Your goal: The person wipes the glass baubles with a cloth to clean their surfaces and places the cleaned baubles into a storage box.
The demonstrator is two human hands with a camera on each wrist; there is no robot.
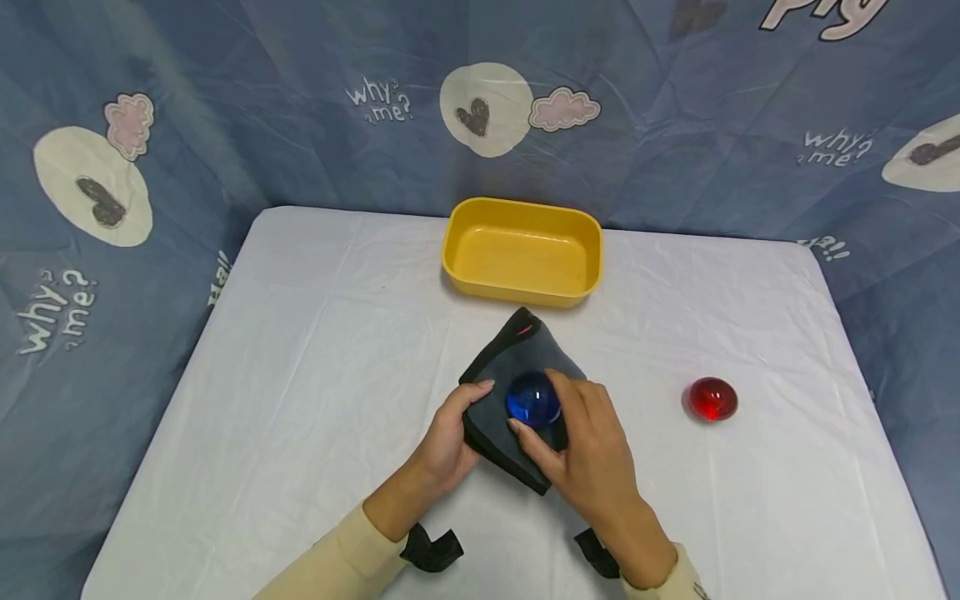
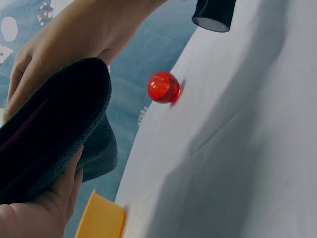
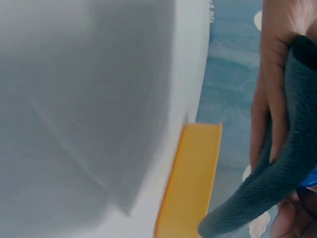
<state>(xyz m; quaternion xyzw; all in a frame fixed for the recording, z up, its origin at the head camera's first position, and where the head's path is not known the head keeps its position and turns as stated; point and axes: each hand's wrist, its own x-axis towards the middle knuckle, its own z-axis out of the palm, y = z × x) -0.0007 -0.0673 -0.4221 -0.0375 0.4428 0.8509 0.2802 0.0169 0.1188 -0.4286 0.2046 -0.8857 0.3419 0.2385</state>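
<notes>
A folded dark grey cloth (image 1: 495, 421) with black edges lies across my left hand (image 1: 446, 437), which grips it with the thumb on top and the fingers underneath. My right hand (image 1: 592, 442) pinches a clear blue ball (image 1: 533, 399) between thumb and fingers, against the upper face of the cloth. In the left wrist view the cloth (image 2: 94, 134) hides much of both hands. The right wrist view shows left-hand fingers (image 3: 277, 99) under the cloth (image 3: 267, 183) and only a sliver of the blue ball (image 3: 310, 178).
A clear red ball (image 1: 712, 399) rests on the white-covered table (image 1: 315, 400), to the right of my hands. Behind the cloth, near the far edge, stands a yellow rectangular tub (image 1: 525, 250). A blue printed curtain (image 1: 300, 100) hangs around the table.
</notes>
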